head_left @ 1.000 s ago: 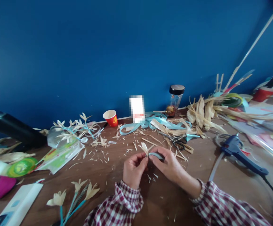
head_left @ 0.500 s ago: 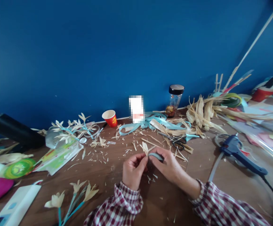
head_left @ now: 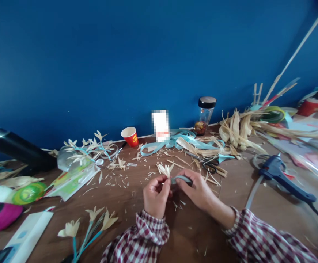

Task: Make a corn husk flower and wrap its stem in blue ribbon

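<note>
Between the fingertips of my left hand (head_left: 157, 194) is the base of a small cream corn-husk flower (head_left: 165, 169), its petals fanned out and pointing up. My right hand (head_left: 199, 191) pinches a light blue-grey tape (head_left: 183, 179), whose near end reaches the flower's base. The stem, if there is one, is hidden by my fingers. Below my hands lie a few pale scraps (head_left: 179, 205). Toward the lower left stand finished-looking husk flowers (head_left: 69, 229) on blue-wrapped stems.
A blue glue gun (head_left: 286, 179) with its cord lies at the right. Behind my hands are light blue ribbon (head_left: 185, 140), black scissors (head_left: 209, 166), dried husks (head_left: 234, 129), a red paper cup (head_left: 131, 137) and a lidded jar (head_left: 204, 117). A black flask (head_left: 19, 149) leans at far left.
The flower in my left hand has turned and its petals show spread wider. My right hand has drawn slightly away from it with the tape. The view has shifted a little.
</note>
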The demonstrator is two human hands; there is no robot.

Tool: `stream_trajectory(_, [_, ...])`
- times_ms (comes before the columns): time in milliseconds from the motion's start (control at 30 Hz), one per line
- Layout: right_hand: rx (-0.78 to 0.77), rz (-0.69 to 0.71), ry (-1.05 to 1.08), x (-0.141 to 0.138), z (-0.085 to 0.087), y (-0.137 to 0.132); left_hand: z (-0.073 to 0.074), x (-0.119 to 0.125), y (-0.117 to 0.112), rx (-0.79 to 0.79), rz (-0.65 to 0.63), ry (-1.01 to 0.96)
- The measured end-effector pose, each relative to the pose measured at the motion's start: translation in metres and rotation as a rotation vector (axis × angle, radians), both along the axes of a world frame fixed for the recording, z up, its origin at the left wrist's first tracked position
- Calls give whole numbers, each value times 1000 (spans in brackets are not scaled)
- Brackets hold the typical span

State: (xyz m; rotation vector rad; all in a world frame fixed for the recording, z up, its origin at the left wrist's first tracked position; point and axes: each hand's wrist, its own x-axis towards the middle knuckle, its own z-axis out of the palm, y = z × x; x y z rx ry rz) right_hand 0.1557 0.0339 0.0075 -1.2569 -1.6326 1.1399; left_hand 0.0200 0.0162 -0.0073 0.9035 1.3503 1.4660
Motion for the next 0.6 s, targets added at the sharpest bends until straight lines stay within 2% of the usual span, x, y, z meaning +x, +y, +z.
stream_trajectory(133, [14, -33, 11, 1, 1, 2, -1, -2, 2, 28, 15, -153])
stream_trajectory(367, [-35, -74, 94, 1, 1, 3, -8, 2, -3, -2, -141, -165])
stream_trajectory(600, [-61, -59, 162, 1, -4, 4, 5, 5, -4, -19, -88, -112])
